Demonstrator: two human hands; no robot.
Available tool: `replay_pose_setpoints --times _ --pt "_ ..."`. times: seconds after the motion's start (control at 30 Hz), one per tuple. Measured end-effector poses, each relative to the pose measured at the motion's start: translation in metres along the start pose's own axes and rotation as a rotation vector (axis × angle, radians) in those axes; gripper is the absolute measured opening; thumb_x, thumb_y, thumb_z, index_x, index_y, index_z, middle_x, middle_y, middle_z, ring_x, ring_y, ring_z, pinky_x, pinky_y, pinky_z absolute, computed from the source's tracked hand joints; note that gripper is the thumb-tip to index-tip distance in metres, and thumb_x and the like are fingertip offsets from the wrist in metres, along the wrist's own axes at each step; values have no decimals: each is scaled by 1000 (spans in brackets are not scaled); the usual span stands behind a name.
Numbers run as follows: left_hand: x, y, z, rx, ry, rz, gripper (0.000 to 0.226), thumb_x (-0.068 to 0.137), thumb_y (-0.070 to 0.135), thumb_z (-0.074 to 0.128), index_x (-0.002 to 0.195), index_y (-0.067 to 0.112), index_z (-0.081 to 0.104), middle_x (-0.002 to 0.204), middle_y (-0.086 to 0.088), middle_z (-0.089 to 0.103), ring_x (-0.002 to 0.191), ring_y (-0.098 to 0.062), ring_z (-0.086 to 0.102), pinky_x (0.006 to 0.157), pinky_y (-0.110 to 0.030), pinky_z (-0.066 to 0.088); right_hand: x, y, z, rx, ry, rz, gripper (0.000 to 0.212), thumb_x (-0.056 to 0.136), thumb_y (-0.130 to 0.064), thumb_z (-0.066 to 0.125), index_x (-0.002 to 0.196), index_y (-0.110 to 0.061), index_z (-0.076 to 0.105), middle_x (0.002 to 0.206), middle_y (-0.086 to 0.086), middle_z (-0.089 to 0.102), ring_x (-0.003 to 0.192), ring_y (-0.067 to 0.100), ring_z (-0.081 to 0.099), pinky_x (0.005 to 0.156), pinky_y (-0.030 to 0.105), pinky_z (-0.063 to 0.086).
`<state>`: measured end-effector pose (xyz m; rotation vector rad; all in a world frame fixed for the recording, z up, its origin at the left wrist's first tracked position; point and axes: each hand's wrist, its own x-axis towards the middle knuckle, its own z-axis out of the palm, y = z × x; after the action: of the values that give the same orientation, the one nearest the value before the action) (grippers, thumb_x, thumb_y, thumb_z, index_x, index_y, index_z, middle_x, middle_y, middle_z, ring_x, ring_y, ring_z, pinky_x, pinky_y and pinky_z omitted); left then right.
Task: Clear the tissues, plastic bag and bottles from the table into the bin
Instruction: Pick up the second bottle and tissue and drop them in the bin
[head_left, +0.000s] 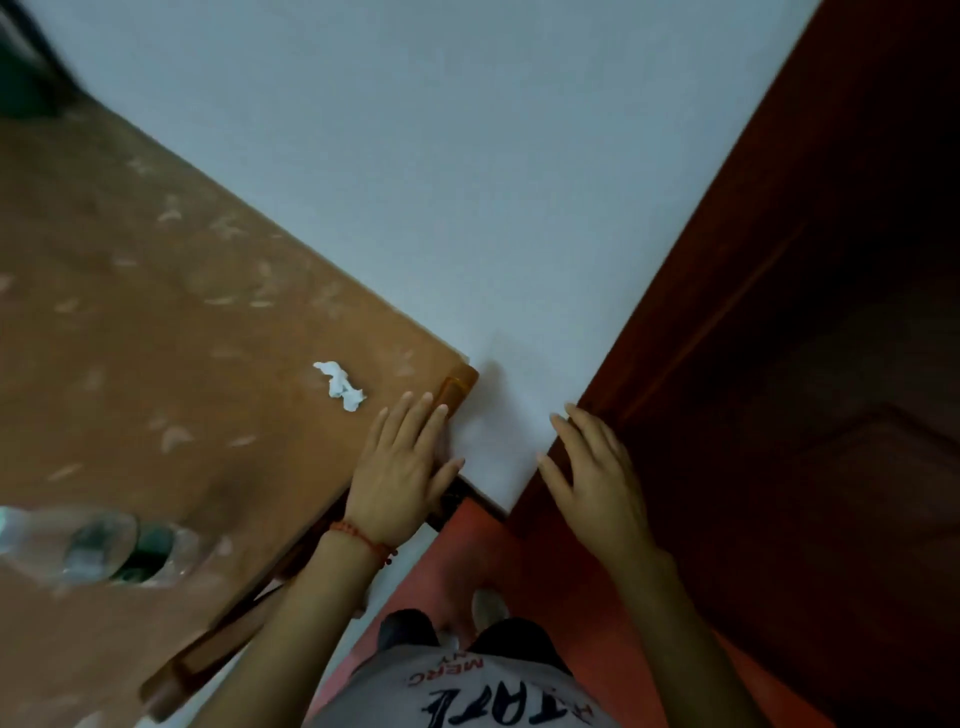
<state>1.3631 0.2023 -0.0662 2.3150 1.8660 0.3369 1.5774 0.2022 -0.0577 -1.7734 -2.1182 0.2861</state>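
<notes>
A crumpled white tissue (340, 385) lies on the brown patterned table (156, 322) near its corner. Clear plastic bottles (98, 545) lie blurred at the table's left edge of view. My left hand (402, 462), with a red bracelet on the wrist, hovers open over the table's corner, just right of the tissue and not touching it. My right hand (592, 473) is spread open, empty, beside the edge of the dark wooden door (779, 364). No bin or plastic bag is in view.
A pale wall (467, 182) fills the space behind the table. The dark red-brown door stands on the right. Red floor (467, 561) and my feet show below, between table and door. A dark object (26, 78) sits at the top left.
</notes>
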Motion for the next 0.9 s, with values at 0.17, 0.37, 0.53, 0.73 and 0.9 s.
replay_pose_setpoints --times 0.17,0.37,0.53,0.73,0.9 --pt "-11 -12 -9 11 51 -271 68 94 54 13 125 5 50 130 -18 54 124 -34 46 106 -43 29 48 -10 7 43 -85 -228 52 86 -39 40 118 -4 59 124 18 59 112 34 56 89 46 48" --pt "-45 -26 -18 74 89 -575 71 93 54 10 124 6 52 129 -16 55 124 -33 47 100 -48 38 79 -43 22 131 -152 -486 52 89 -42 40 124 -7 56 131 14 54 118 29 52 94 35 40" --pt "-81 -41 -20 98 130 -737 70 93 53 10 125 6 51 129 -15 55 124 -32 46 100 -48 39 86 -82 40 201 -193 -649 49 89 -40 42 123 -7 55 129 13 55 120 28 50 94 35 43" --pt "-111 -55 -28 100 192 -835 68 94 51 12 122 5 52 127 -16 56 120 -34 50 101 -45 38 87 -121 61 200 -262 -761 50 90 -42 39 124 -8 54 132 10 53 123 23 46 96 34 42" --pt "-132 -68 -29 78 233 -868 57 88 45 32 120 3 53 125 -18 58 118 -35 52 95 -52 44 87 -143 78 155 -295 -801 54 90 -45 37 126 -7 53 132 13 53 123 27 49 92 40 48"
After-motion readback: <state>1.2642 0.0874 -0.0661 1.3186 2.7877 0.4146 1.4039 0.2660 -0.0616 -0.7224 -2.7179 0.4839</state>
